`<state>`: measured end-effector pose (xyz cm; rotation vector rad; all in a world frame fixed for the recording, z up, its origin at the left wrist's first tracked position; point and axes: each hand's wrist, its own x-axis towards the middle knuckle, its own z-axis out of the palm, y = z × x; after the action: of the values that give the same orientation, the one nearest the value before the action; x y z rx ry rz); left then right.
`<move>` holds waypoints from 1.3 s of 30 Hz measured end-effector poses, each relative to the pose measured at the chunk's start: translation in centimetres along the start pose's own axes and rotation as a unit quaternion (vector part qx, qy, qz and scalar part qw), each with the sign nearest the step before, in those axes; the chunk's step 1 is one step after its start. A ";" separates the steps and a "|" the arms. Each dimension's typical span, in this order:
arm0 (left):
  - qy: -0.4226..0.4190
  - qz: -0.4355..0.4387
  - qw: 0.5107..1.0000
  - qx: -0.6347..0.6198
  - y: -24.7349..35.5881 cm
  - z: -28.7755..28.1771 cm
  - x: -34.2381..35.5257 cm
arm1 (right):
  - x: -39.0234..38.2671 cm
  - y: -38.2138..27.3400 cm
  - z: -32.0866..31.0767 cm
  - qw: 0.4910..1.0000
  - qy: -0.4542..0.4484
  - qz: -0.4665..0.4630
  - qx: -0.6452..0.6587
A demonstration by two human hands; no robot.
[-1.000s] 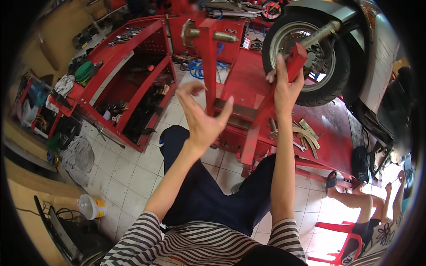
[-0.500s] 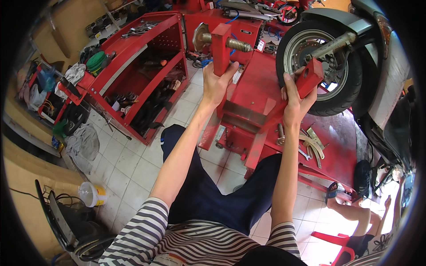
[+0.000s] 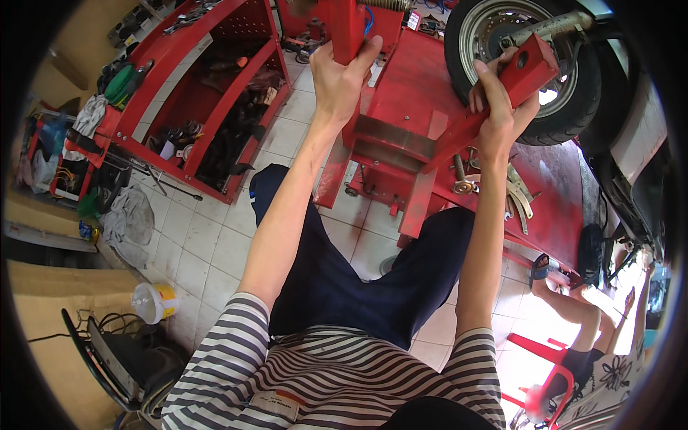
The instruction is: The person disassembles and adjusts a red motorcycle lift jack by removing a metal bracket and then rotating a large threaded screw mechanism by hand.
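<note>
My left hand [image 3: 338, 84] is closed round the left upright of a red steel clamp frame [image 3: 393, 140]. A threaded screw [image 3: 390, 4] passes through that upright near the top edge of the picture. My right hand [image 3: 499, 107] wraps round the other upright, a square red tube with a round hole near its end. Between the two hands runs the frame's crossbar, above the red lift platform [image 3: 412, 72]. Past my right hand stands a motorcycle wheel [image 3: 466, 43] with a black tyre. By my right forearm, a bolt [image 3: 462, 175] and a curved metal part [image 3: 519, 197] lie on the platform.
A red tool cart [image 3: 240, 132] with loose parts on its shelves stands to the left. A white bucket [image 3: 152, 304] and a grey cloth [image 3: 129, 218] are on the tiled floor. At the lower right, a person's bare leg [image 3: 573, 308] shows near a red plastic chair [image 3: 537, 351].
The view has tipped downward, so the cart, wheel and frame sit higher in the picture. My hands keep their grip on the uprights and appear slightly farther apart.
</note>
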<state>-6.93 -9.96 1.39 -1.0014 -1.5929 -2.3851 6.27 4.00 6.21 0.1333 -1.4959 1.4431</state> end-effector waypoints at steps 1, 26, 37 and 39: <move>0.003 0.007 1.000 0.001 0.0 0.1 0.0 | 0.0 0.1 -0.1 1.000 -0.006 -0.006 0.002; 0.019 0.003 0.999 0.048 0.8 2.1 -2.6 | -1.1 -2.2 -1.4 0.973 0.100 -0.082 -0.192; -0.129 -0.064 0.981 0.132 2.2 -0.9 -3.7 | -0.2 -0.9 8.3 0.986 -0.160 0.035 -0.044; -0.181 0.010 0.960 0.215 3.5 -2.8 -5.0 | 0.0 -0.5 8.6 0.955 -0.219 0.189 0.061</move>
<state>-2.82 -15.22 0.67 -1.3894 -2.0839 -1.7833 1.75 -2.99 8.47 0.2678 -1.8627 1.9042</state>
